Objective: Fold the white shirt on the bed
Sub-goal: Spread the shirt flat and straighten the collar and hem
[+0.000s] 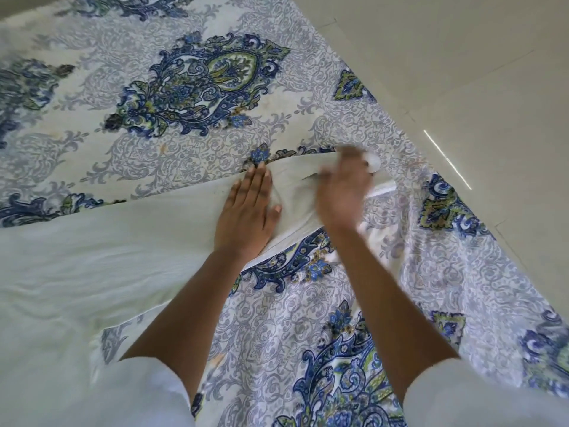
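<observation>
Fingers (260, 183) on left hand (249, 208): straight, relaxed, pressing flat on white shirt (123, 241). Shirt spread left of and beneath them over patterned bedsheet (184, 87), narrow end reaching just past them. Over that end: right hand (345, 192), motion-blurred; can't tell grasp from release. Farther right: tiled floor (462, 72).

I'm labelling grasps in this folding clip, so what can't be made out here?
Head view only:
- Blurred: right hand, by its own motion; whether it grips the white shirt cannot be told.
- Cut off: white shirt, by the picture's left edge; its full shape is unseen.
- Hidden: the fabric under the flat left hand, by the palm.
</observation>
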